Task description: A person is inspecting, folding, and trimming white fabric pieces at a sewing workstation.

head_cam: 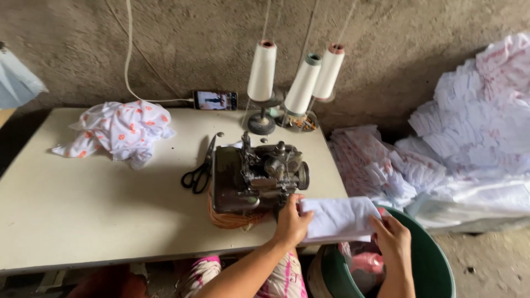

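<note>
From the head camera I see my left hand [291,221] pressing the near end of a white piece of cloth [338,218] flat, just beside the front of the old dark sewing machine [255,177]; the fingers are closed on the cloth edge, so this hand grasps it. My right hand [393,238] holds the other end of the same cloth, with the fingers curled over its edge. The cloth lies between my two hands, with its long axis going from left to right, and it hangs past the right edge of the table [99,209], over a green bucket [436,265]. The left hand is the nearer one to the machine; the cloth extends to the right from it. The table is pale and flat. On it lie black scissors [199,172] just left of the machine, a heap of white cloth with orange spots [122,130] further left, three cones of white thread [301,80] behind the machine, and a phone [215,100] against the rough grey wall [386,33]. On the right, on the floor, big piles of white fabric [469,143] are stacked.
</note>
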